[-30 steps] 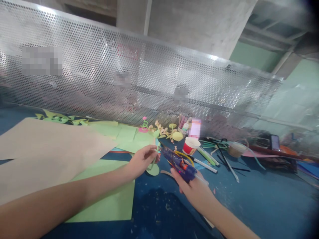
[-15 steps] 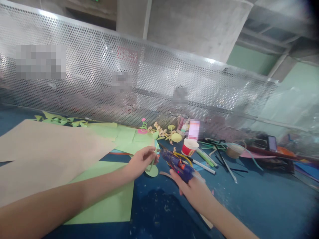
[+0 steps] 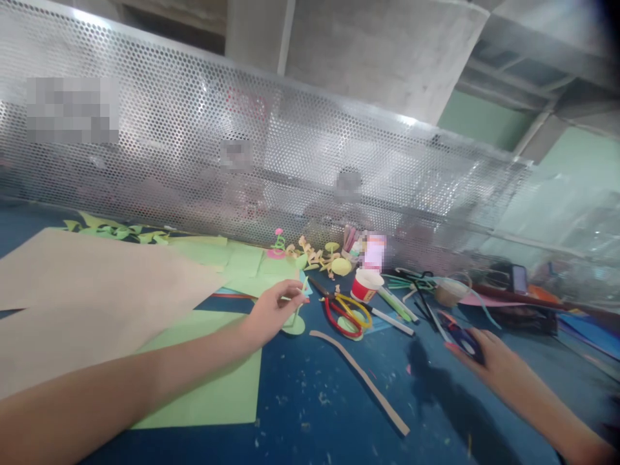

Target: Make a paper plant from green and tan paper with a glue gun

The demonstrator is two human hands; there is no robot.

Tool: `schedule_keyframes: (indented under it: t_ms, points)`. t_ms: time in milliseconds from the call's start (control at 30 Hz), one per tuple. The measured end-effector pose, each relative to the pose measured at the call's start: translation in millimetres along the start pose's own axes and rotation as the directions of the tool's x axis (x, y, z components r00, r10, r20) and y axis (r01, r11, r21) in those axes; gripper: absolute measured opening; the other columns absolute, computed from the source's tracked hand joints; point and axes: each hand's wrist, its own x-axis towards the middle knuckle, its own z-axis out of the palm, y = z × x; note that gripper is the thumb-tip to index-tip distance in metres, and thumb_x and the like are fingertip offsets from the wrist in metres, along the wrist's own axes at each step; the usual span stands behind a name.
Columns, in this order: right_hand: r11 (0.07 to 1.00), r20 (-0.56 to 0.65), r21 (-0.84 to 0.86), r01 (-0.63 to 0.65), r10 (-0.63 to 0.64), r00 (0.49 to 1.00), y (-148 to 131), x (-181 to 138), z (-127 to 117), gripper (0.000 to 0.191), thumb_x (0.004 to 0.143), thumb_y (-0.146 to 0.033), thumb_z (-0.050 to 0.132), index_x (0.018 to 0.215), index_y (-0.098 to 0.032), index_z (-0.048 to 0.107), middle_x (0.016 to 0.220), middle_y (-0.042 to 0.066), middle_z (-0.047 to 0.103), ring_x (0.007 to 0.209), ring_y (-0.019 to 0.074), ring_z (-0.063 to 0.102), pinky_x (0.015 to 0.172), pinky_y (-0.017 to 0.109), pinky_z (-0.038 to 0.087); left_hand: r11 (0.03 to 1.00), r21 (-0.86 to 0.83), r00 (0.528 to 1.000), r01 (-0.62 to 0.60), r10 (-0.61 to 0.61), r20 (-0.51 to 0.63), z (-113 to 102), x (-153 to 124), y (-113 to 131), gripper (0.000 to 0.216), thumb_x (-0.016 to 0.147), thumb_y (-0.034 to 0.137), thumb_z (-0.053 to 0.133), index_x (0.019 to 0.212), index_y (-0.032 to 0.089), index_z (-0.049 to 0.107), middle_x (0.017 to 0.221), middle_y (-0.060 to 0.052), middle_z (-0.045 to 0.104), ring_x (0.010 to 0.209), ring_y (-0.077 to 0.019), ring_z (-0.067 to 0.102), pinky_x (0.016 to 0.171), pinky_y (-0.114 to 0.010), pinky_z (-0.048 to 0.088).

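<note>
My left hand (image 3: 270, 313) pinches a thin green paper stem (image 3: 296, 309) that stands on a small green paper disc (image 3: 294, 325) on the blue table (image 3: 314, 400). My right hand (image 3: 489, 361) is out to the right, low over the table, closed around the blue glue gun (image 3: 460, 337), which is blurred by motion. Between the hands lie scissors with red and yellow handles (image 3: 345, 311) and a curved brown paper strip (image 3: 361, 378).
Brown paper sheets (image 3: 97, 290) and green sheets (image 3: 217, 394) cover the left. A red-and-white cup (image 3: 365, 285), pens (image 3: 397, 310), paper curls (image 3: 314, 255) and tape (image 3: 446, 292) crowd the back. A perforated metal screen (image 3: 242, 155) walls off the far edge.
My right hand has swung the glue gun away from the stem, to the right and down toward the table. The scissors and brown strip are now uncovered. My left hand keeps its hold.
</note>
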Motion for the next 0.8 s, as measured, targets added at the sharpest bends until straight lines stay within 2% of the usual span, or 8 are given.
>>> schedule_keyframes:
  t_ms: [100,200,267,300,400,500,633,800]
  points:
    - [0.977,0.071,-0.199,0.069,-0.056,0.996,52.4,-5.8,8.8,0.035,0.061,-0.056,0.055,0.068,-0.022,0.057,0.068,0.009,0.058,0.067,0.0280,0.058,0.070,0.042,0.046,0.999,0.030,0.999,-0.026,0.026,-0.024,-0.6,-0.7,0.7,0.028,0.076,0.040,0.055,0.094,0.020,0.054,0.082,-0.002,0.061,0.068,-0.0129,0.055,0.063,-0.024,0.043]
    - [0.953,0.171,-0.300,0.051,0.001,0.985,57.4,-1.1,3.4,0.036,0.055,-0.053,0.061,0.068,-0.019,0.061,0.067,0.012,0.063,0.069,0.0321,0.061,0.068,0.046,0.048,0.998,0.044,0.998,-0.047,0.048,-0.033,0.0,-1.2,1.0,0.024,0.074,0.039,0.057,0.088,0.019,0.055,0.079,-0.001,0.057,0.068,-0.0117,0.053,0.065,-0.023,0.044]
    - [0.933,0.235,-0.355,0.063,0.024,0.972,20.9,5.6,-4.7,0.036,0.047,-0.048,0.069,0.068,-0.018,0.064,0.074,0.015,0.065,0.072,0.0361,0.061,0.069,0.050,0.047,0.998,0.045,0.998,-0.055,0.056,-0.023,0.9,-1.3,0.9,0.022,0.074,0.039,0.057,0.083,0.019,0.054,0.077,0.000,0.054,0.069,-0.0113,0.051,0.064,-0.022,0.044]
    - [0.943,0.239,-0.323,0.079,0.000,0.971,-7.5,8.6,-6.4,0.032,0.053,-0.045,0.067,0.072,-0.019,0.066,0.080,0.015,0.066,0.077,0.0354,0.061,0.073,0.050,0.045,0.998,0.043,0.998,-0.052,0.053,-0.016,1.3,-1.3,0.9,0.022,0.074,0.039,0.057,0.081,0.018,0.054,0.076,0.001,0.053,0.068,-0.0111,0.051,0.064,-0.022,0.044]
    - [0.995,0.342,0.046,0.093,-0.104,0.934,-106.8,12.1,8.6,0.026,0.075,-0.040,0.052,0.089,-0.022,0.064,0.087,0.008,0.067,0.078,0.0235,0.062,0.075,0.037,0.047,0.999,0.038,1.000,-0.018,0.018,0.010,2.3,-1.8,1.5,0.024,0.074,0.041,0.056,0.080,0.018,0.053,0.073,0.001,0.052,0.063,-0.0102,0.049,0.061,-0.022,0.044]
    - [0.952,0.461,0.244,0.187,-0.284,0.841,-178.2,9.2,48.6,0.025,0.075,-0.032,0.054,0.097,-0.022,0.062,0.090,0.006,0.066,0.077,0.0187,0.061,0.070,0.029,0.047,0.999,0.037,1.000,-0.006,0.006,0.023,2.3,-3.0,3.7,0.024,0.076,0.041,0.055,0.082,0.018,0.054,0.074,0.001,0.053,0.059,-0.0092,0.049,0.061,-0.023,0.045]
    - [0.942,0.394,0.185,0.280,-0.332,0.857,-198.8,7.6,94.1,0.011,0.072,-0.023,0.056,0.077,-0.018,0.064,0.073,0.004,0.064,0.067,0.0176,0.057,0.062,0.028,0.044,0.999,0.034,0.999,-0.021,0.020,0.027,1.4,-4.5,7.7,0.024,0.077,0.040,0.053,0.086,0.018,0.055,0.077,0.000,0.055,0.060,-0.0092,0.050,0.062,-0.022,0.045]
    - [0.941,0.336,0.280,0.189,-0.280,0.899,-192.4,22.2,96.2,0.015,0.079,-0.027,0.047,0.076,-0.019,0.059,0.065,0.000,0.063,0.058,0.0135,0.057,0.057,0.024,0.044,0.999,0.024,0.998,-0.031,0.029,0.052,1.1,-3.4,8.5,0.022,0.079,0.037,0.051,0.087,0.017,0.056,0.077,-0.001,0.056,0.061,-0.0096,0.051,0.062,-0.022,0.045]
